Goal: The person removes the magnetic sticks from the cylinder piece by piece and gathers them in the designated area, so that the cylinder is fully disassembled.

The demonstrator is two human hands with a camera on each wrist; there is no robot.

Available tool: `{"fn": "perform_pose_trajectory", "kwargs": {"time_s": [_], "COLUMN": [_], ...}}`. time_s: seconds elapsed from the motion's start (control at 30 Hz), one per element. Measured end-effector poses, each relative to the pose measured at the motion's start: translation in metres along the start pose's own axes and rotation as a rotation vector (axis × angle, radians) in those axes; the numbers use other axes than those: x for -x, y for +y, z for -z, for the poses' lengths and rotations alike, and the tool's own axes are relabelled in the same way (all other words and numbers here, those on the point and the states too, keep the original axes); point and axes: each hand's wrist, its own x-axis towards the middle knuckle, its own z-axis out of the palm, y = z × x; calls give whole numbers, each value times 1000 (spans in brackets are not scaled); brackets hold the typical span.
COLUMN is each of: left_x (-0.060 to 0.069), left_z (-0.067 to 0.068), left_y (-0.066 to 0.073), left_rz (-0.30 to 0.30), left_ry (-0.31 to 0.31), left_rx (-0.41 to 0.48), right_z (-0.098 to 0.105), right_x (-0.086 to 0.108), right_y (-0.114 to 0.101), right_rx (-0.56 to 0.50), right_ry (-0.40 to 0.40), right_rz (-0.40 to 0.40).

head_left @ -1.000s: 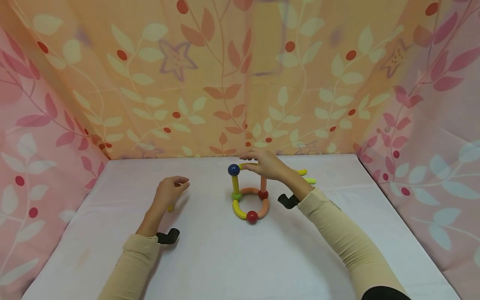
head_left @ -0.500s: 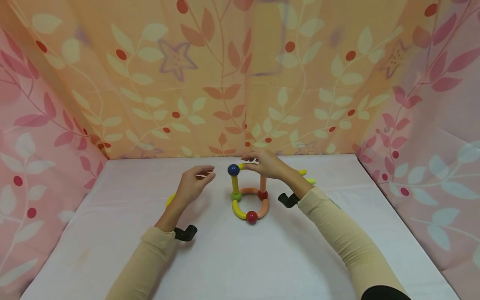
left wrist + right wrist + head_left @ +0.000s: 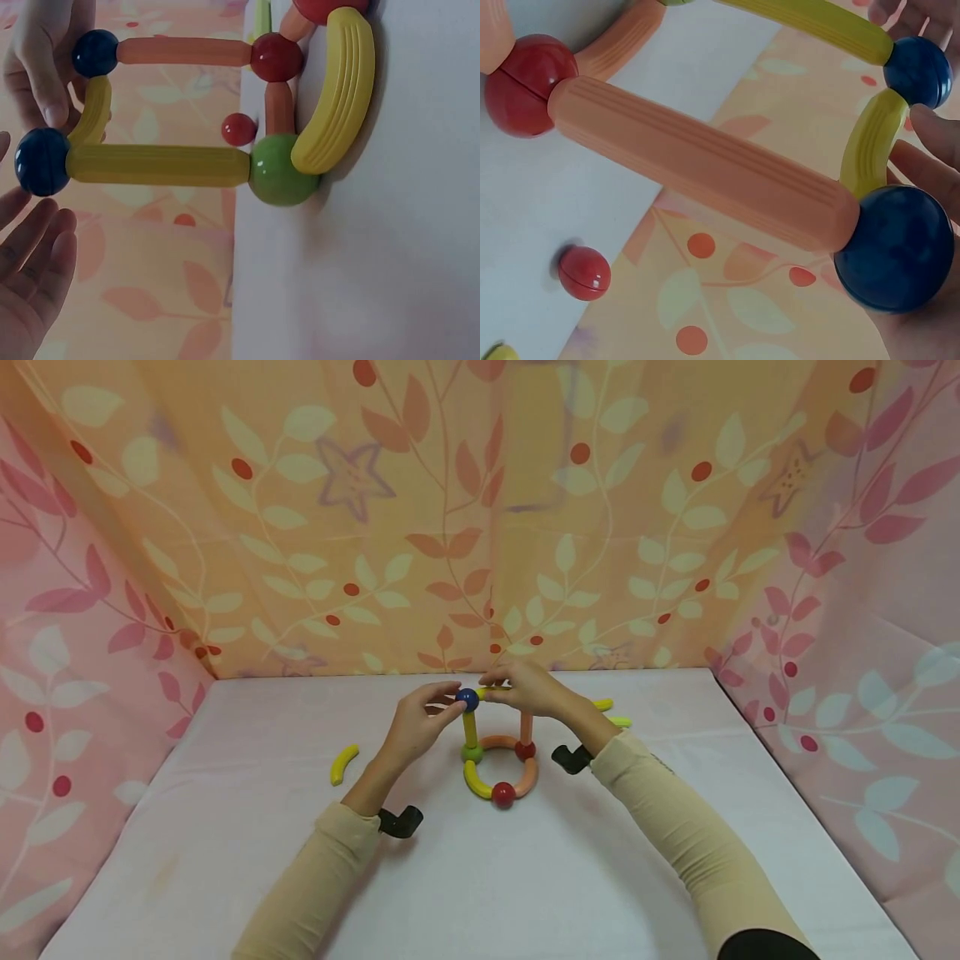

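A frame of magnetic sticks and balls stands on the table: a lower ring with a green ball (image 3: 285, 170) and a red ball (image 3: 503, 794), a yellow upright stick (image 3: 159, 164) and an orange upright stick (image 3: 705, 161). Blue balls cap both uprights, and a curved yellow stick (image 3: 94, 111) bridges them. My right hand (image 3: 534, 690) pinches this curved stick between thumb and fingers. My left hand (image 3: 417, 720) is at the left blue ball (image 3: 43, 161), thumb and fingers spread around it. In the left wrist view its fingertips lie just beside the ball; firm contact is unclear.
Another curved yellow stick (image 3: 343, 765) lies on the white table (image 3: 480, 877) at left. Behind the frame are a loose red ball (image 3: 585, 273) and, to the right, a yellow stick (image 3: 603, 704) and a yellow-green stick (image 3: 620, 722). Patterned cloth surrounds the table.
My left hand has moved right and up from beside the loose curved yellow stick, uncovering it, to the left blue ball. My right hand has stayed at the top of the frame.
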Motion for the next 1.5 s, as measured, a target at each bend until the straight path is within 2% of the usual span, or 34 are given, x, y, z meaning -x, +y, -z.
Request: {"fn": "perform_pose_trajectory", "kwargs": {"time_s": [0.7, 0.97, 1.23, 1.5], "left_x": [-4, -3, -3, -4], "left_z": [-12, -13, -14, -13], "left_y": [3, 4, 3, 4], "left_rz": [-8, 11, 30, 48], "left_ry": [-7, -15, -4, -5], "left_rx": [57, 80, 99, 96], "right_z": [-3, -5, -8, -11], "right_x": [-5, -4, -3, -4], "right_y": [-4, -4, -5, -2], "right_rx": [34, 71, 59, 52], "right_ry": [-26, -4, 12, 77], "right_rz": [-27, -9, -34, -62]}}
